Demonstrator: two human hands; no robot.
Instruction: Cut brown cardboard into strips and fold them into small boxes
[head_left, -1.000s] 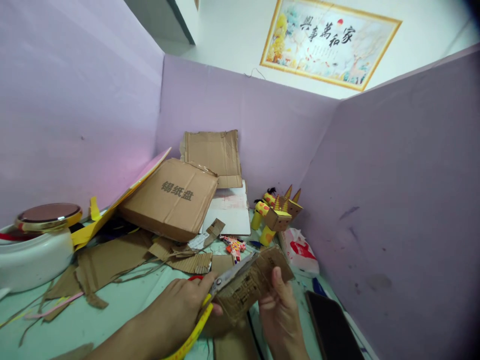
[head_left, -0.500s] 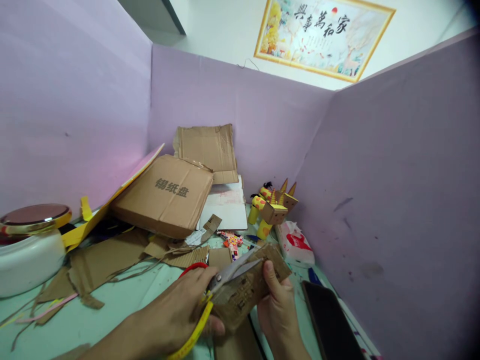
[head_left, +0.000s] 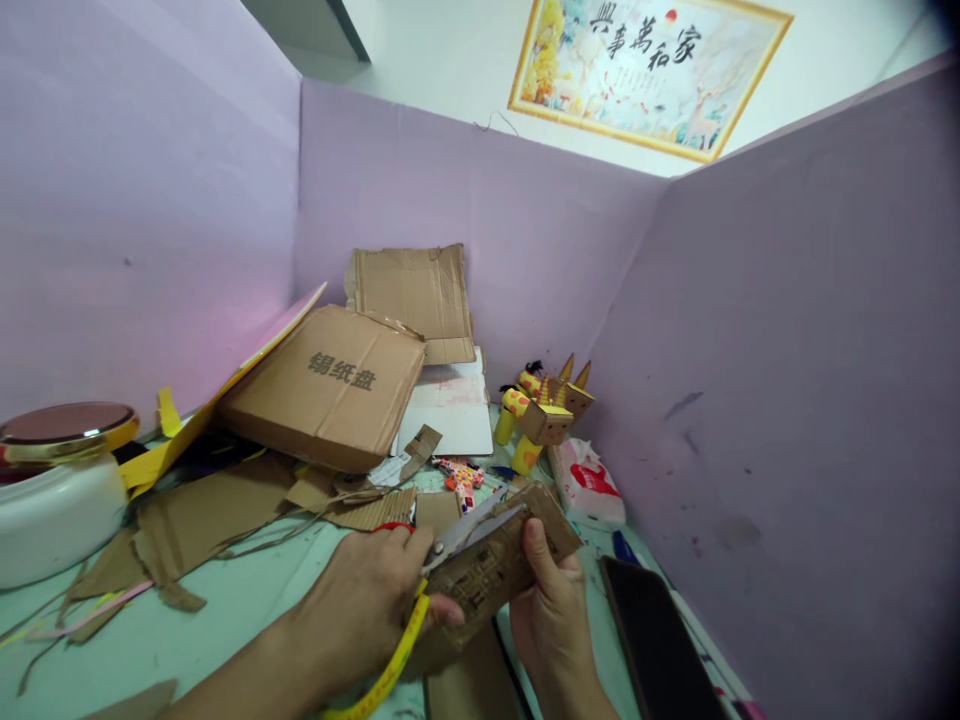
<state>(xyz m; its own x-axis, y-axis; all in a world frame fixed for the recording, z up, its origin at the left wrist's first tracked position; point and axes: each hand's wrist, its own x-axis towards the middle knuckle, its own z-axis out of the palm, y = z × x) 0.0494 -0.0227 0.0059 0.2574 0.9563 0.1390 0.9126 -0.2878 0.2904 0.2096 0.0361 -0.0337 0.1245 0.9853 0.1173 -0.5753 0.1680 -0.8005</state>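
Note:
My left hand [head_left: 367, 595] is closed around a pair of scissors [head_left: 450, 540]. A bit of red handle shows behind the knuckles, and a curved yellow strip runs down from near the pivot past the thumb. The blades are slightly apart and lie along the upper edge of a piece of brown cardboard [head_left: 487, 580] with dark print. My right hand [head_left: 555, 610] grips that piece at its right end, thumb on top. Below both hands lies another strip of cardboard [head_left: 476, 675], partly hidden.
Cardboard scraps [head_left: 217, 505] and a cardboard box [head_left: 330, 385] lie at left, near a white jar [head_left: 56, 520]. Yellow animal figures [head_left: 544, 420] and a tissue pack [head_left: 589, 485] stand at the back right. A black phone [head_left: 660, 640] lies at right; purple panels [head_left: 465, 190] enclose the table.
My left thumb has moved up toward the cardboard, and the scissor blades have shifted slightly along its edge. The right hand keeps its hold. The whole view has shifted slightly.

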